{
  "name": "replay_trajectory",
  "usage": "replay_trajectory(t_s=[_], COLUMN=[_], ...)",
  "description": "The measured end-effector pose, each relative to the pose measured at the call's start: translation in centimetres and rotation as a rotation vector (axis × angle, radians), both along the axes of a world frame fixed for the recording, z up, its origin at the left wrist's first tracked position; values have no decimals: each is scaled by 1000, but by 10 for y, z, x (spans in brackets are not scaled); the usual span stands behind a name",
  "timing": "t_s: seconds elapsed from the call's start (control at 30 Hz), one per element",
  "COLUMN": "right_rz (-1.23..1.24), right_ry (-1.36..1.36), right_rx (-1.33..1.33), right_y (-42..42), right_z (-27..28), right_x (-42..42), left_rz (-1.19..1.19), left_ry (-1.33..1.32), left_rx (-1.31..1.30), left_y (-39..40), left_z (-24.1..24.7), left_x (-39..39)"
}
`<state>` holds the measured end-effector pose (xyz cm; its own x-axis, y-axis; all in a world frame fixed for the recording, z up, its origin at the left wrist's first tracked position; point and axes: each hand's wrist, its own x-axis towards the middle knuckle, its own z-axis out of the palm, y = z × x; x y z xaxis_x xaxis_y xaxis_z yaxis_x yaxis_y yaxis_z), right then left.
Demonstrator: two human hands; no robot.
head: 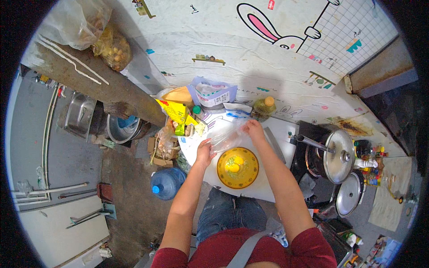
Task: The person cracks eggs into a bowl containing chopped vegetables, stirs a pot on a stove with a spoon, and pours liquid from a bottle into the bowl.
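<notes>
A clear plastic bag (pixel 228 138) is stretched between my hands over the white tabletop. My left hand (pixel 205 153) grips its left end. The fingers of my right hand (pixel 253 130) pinch the bag's upper right end. Just below it, near the table's front edge, stands a yellow-brown patterned bowl (pixel 238 182). In the bowl lie raw egg yolks (pixel 233 166) with clear egg white and bits of something green. Behind my right hand, against the wall, stands a bottle of oil (pixel 263 109) with an orange cap.
At the table's back stand a lilac pouch (pixel 214 97), a yellow packet (pixel 177 112) and a green-capped bottle (pixel 197 111). Lidded pots (pixel 339 156) stand on the right, one with a long metal handle pointing towards the table. A blue water jug (pixel 168 184) stands at the lower left.
</notes>
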<state>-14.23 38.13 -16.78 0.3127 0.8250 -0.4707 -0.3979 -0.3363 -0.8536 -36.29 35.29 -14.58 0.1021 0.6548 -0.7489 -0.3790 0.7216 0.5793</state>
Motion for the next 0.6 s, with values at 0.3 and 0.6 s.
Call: replay_trajectory(t_s=[0.3,0.6], right_rz=[11,99], right_ry=[-542,-649], right_rx=[-81,-123], right_y=[4,10], right_z=[-18,3], right_x=[6,1], left_rz=[-58,-470], left_ry=[162,1295], left_rx=[134,1318], left_y=[6,-4], left_z=[5,88], left_x=[7,25])
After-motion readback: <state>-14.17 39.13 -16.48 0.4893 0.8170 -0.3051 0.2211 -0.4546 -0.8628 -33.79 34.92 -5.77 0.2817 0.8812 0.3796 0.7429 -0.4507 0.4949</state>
